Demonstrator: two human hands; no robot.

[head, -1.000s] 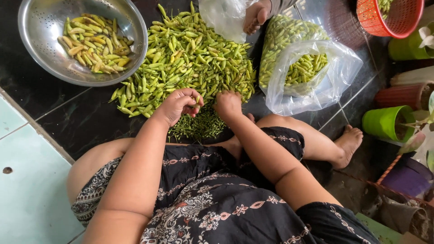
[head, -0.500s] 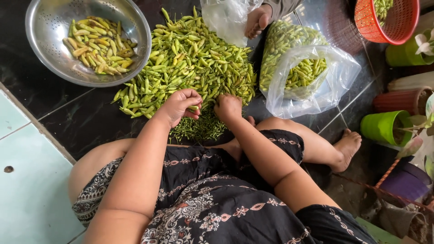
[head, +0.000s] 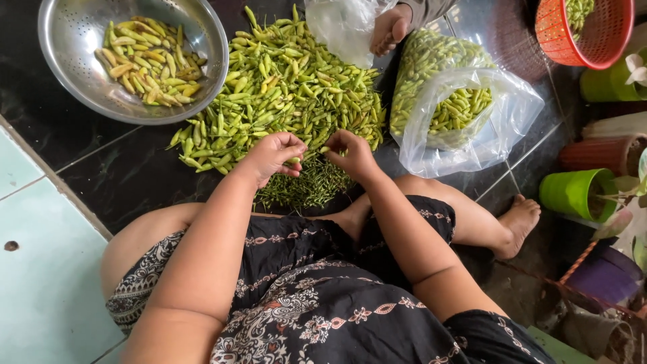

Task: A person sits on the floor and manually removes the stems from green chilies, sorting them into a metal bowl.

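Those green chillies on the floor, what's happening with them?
A person sits on the floor with both hands over a big pile of green chillies. The left hand and right hand are close together, pinching one chilli between them. A heap of thin stems lies below. A metal colander holds more chillies.

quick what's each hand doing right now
left hand: fingers curled shut, pinching a green chili.
right hand: fingers pinched together over the chili pile; what it grips cannot be told.
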